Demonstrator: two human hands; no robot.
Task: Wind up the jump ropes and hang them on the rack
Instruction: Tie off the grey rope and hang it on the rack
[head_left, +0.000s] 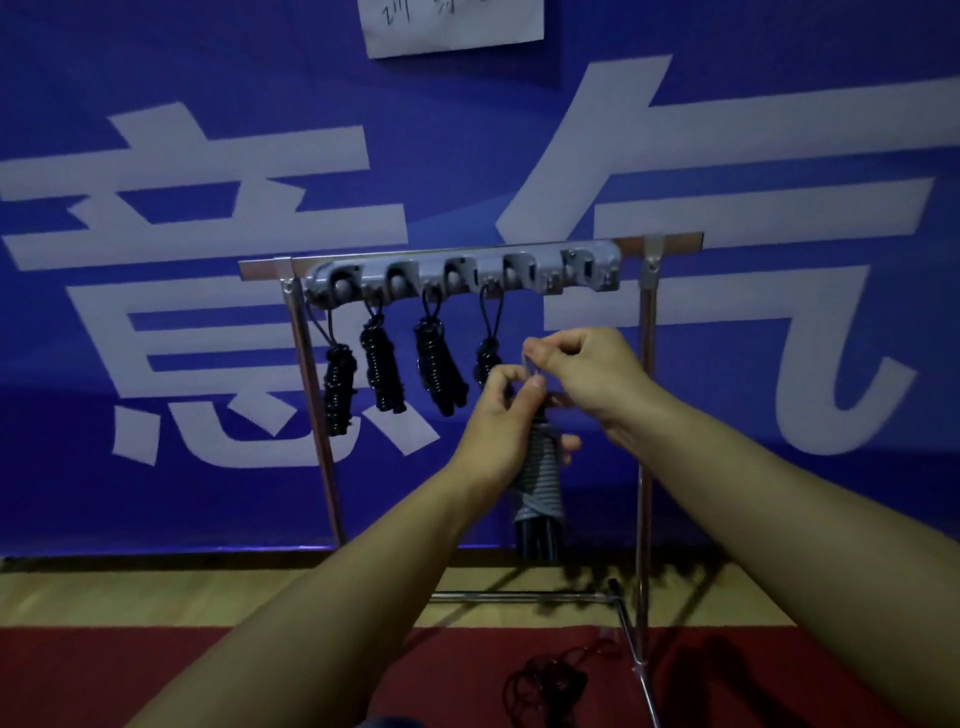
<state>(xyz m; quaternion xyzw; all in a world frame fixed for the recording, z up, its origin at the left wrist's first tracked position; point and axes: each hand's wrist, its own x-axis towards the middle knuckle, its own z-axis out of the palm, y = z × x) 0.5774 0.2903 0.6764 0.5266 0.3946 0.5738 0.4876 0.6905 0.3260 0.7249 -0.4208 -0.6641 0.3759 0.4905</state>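
A grey hook rail (467, 273) sits on a metal stand (645, 415) in front of a blue banner. Several wound black jump ropes (382, 371) hang from its hooks by loops; the rightmost one (487, 358) is partly hidden behind my hands. My left hand (493, 431) grips a wound grey jump rope (537, 483) upright, its black handles pointing down. My right hand (582, 374) pinches a thin clear strand of that rope just above the bundle, below the rail's right end.
A loose black jump rope (545, 686) lies tangled on the red mat near the stand's foot (631, 639). A wooden floor strip runs along the banner's base. A white paper (452, 23) hangs at the top of the banner.
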